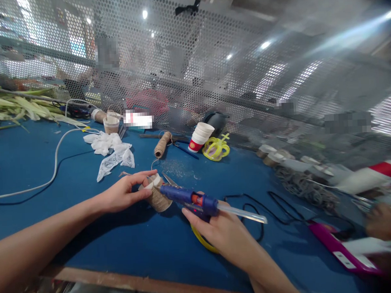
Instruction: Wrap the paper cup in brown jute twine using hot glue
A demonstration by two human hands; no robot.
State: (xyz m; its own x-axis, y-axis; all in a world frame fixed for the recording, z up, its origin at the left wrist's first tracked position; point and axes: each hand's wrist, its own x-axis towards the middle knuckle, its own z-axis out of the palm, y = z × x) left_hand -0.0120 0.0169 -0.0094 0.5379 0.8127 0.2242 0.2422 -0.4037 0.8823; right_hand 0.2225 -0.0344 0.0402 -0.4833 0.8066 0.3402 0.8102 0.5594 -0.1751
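Note:
My left hand (124, 192) is closed on the rim of a small paper cup wrapped in brown twine (161, 200), which tilts on the blue table. My right hand (223, 229) grips a blue hot glue gun (189, 195), its nozzle pointing left at the cup's side. A clear glue stick (242, 212) juts from the gun's back. Behind the cup lies a roll of twine (163, 144), with a strand running toward the cup. The blades of a pair of scissors (169, 179) show beside the cup, partly covered by the gun. Under my right hand is a yellow ring (204, 241), mostly hidden.
White crumpled lace cloth (109, 148) and a white cable (56, 163) lie at left. Stacked paper cups (199, 135) and a yellow crown-shaped item (217, 149) stand behind. At right are a magenta power strip (342, 248), a black cord (284, 214) and another person's hand (383, 220). A perforated metal screen (165, 57) borders the table.

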